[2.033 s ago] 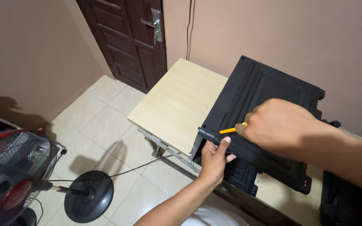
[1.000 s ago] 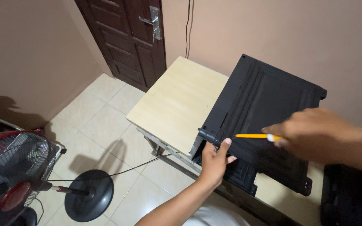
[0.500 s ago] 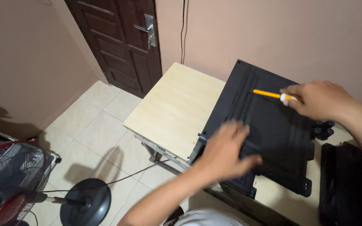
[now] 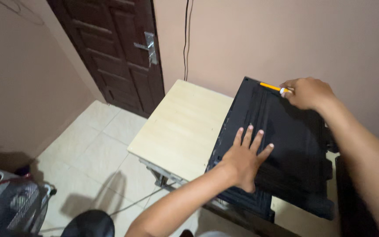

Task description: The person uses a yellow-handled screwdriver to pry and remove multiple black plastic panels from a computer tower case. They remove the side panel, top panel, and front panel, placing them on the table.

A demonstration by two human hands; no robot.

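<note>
A flat black device (image 4: 292, 131), like the underside of a large laptop, lies on a light wooden table (image 4: 183, 125). My left hand (image 4: 244, 156) rests palm down on its near left part, fingers spread. My right hand (image 4: 308, 93) is at the device's far edge and grips a thin yellow tool with a white collar (image 4: 273, 87), its tip pointing left toward the far left corner.
A dark brown door (image 4: 115, 52) with a metal lock plate stands at the back left, and a cable (image 4: 186, 39) runs down the wall. A round fan base (image 4: 88, 224) and fan cage (image 4: 9, 206) sit on the tiled floor. Another dark object (image 4: 356, 206) lies right of the device.
My right hand has carried the yellow tool from the device's near edge up to its far edge. My left hand left the near corner and now lies flat on the surface. The view tilted up.
</note>
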